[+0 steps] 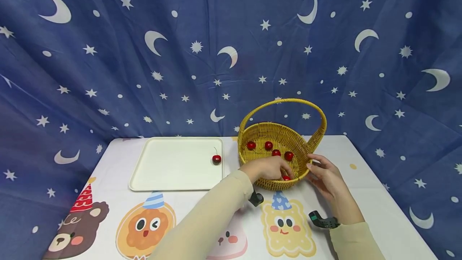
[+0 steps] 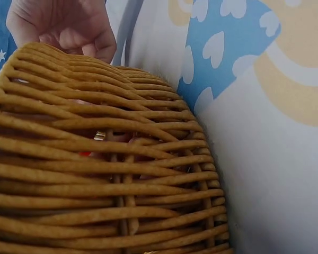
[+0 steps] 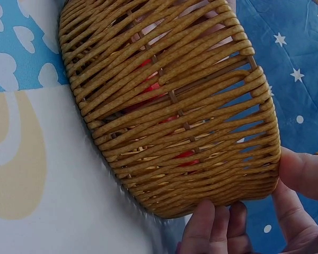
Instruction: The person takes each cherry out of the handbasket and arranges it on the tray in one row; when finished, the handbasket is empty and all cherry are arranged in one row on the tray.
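Observation:
A yellow-brown wicker basket [image 1: 267, 184] with a tall arched handle stands on the table, tipped toward me. Inside lie several dark red cherries [image 1: 288, 156]. My left hand [image 1: 268, 167] reaches over the basket's left front rim, its bent fingers around a cherry [image 1: 286, 178] near the front wall. The weave hides most of those fingers in the left wrist view. At the right side, my right hand [image 1: 326, 175] grips the basket's rim. In the right wrist view its thumb [image 3: 306, 172] presses the edge, and the other fingers [image 3: 201, 227] support the outer wall.
Left of the basket lies a white rectangular tray [image 1: 173, 165] with one stemmed cherry [image 1: 216, 159] near its right edge. The white tablecloth [image 1: 382, 212] carries cartoon prints. A blue curtain [image 1: 252, 19] with moons and stars hangs behind the table.

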Motion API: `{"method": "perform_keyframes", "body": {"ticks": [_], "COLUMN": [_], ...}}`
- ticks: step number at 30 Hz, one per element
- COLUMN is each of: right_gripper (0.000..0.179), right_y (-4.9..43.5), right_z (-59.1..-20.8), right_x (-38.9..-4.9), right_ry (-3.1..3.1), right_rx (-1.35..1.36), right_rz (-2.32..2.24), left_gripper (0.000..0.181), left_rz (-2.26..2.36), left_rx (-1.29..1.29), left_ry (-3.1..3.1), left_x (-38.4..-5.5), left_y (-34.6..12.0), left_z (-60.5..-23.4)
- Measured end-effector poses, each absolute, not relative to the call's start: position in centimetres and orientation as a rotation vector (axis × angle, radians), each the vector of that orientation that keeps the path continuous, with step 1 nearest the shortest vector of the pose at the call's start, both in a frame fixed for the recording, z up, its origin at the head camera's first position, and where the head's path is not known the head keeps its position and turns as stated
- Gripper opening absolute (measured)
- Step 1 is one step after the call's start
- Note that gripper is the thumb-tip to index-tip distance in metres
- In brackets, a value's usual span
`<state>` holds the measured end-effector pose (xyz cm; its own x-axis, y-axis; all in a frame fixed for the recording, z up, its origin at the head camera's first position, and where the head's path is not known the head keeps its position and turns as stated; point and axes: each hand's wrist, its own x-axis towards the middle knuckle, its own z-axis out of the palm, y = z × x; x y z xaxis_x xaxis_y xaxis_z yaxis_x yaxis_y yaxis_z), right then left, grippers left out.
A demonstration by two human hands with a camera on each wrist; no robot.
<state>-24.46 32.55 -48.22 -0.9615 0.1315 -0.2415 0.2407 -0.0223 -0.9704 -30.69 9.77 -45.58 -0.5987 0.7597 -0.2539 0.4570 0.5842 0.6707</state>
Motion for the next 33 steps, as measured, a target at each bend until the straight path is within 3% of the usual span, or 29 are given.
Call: {"method": "perform_keyframes", "body": {"ticks": [9,22,33], "right_gripper": [0.042,0.046,0.045], "right_y": [32.5,32.6,32.5], "right_z": [-48.1,-48.2,-48.2], "right_x": [-24.4,-24.5,-24.3], "right_ry": [2.14,2.137,2.138], "right_rx": [0.386,0.419,0.401], "right_rz": [-2.166,-2.157,-2.154], "left_gripper": [0.025,0.024,0.026], "left_rz": [1.011,1.289,1.493], "left_rx": [0.854,0.911,0.8], "left_ry": [2.317,2.393,2.402], "left_x": [-30.8,-30.0,-28.2], "left_y": [9.3,5.8,-4.3], "left_z": [-45.4,-43.1,-40.8]}}
